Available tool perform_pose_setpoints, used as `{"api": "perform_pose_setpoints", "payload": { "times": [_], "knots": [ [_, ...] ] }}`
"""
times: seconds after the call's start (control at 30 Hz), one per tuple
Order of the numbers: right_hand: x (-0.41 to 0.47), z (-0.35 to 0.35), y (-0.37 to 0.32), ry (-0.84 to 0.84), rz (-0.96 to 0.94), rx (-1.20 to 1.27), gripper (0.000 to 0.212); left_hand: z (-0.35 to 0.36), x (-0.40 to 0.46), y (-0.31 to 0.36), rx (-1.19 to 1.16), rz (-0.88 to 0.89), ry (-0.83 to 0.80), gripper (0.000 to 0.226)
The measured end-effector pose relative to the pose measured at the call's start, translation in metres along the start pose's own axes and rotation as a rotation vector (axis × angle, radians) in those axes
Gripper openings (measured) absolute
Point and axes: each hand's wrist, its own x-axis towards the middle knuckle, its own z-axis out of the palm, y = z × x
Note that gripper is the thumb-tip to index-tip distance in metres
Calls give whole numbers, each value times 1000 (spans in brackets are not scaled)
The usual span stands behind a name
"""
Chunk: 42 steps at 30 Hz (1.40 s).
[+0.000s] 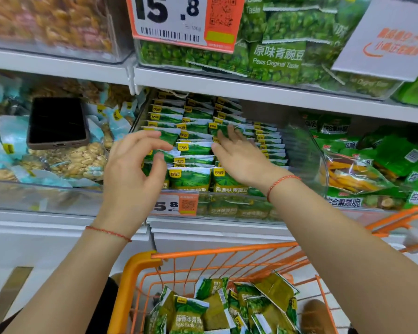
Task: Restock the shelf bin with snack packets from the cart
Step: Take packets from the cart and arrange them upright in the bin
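A clear shelf bin (307, 150) on the middle shelf holds rows of small green pea snack packets (196, 150) standing on edge. My left hand (130, 169) hovers at the bin's left side, fingers loosely curled over the leftmost packets, thumb near one; nothing is clearly gripped. My right hand (239, 155) lies flat with straight fingers on the packets in the middle rows. Below, the orange cart (140, 266) holds several loose green packets (217, 307) of the same kind.
A dark phone (57, 121) lies on nut packets in the bin to the left. A bin of other green and orange snacks (362, 169) sits to the right. Price tag (176, 204) hangs on the bin front. The upper shelf (251, 90) overhangs the bin.
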Motion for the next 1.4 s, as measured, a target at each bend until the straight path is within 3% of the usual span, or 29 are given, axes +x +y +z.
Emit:
{"api": "perform_pose_setpoints", "payload": {
  "times": [0.07,0.1,0.17,0.27,0.4,0.5,0.67,0.73,0.9,1.13,1.23,1.27,1.33,1.4],
  "knots": [
    [-5,-12,-4,42,21,189,50,-2,3,-2,7,43,30,19],
    [-6,-17,-2,157,88,360,48,-3,4,-4,8,47,46,20],
    [-6,-24,7,337,364,814,51,-5,5,-7,-6,34,83,20],
    [-5,-11,16,248,643,1341,52,-6,6,-10,-23,31,98,21],
    [-5,6,0,137,688,1405,70,-4,4,-11,22,82,79,21],
    [-6,7,6,56,602,1633,70,-3,3,-9,33,104,64,21],
    [-5,17,6,86,616,1408,76,4,4,-5,78,79,28,20],
    [0,19,12,64,576,1495,78,10,3,-4,124,105,-49,21],
    [30,1,32,309,561,1496,68,25,-5,-5,219,114,-225,43],
    [74,-13,16,247,444,1361,50,27,6,1,192,72,-207,46],
    [80,-9,19,122,439,1313,63,25,9,1,169,68,-206,46],
    [79,-8,21,193,428,1222,60,25,9,0,169,68,-207,46],
    [81,-11,28,271,432,1384,50,24,8,-3,174,72,-215,46],
    [85,-13,32,266,410,1341,44,23,7,-4,177,76,-230,45]
  ]
}}
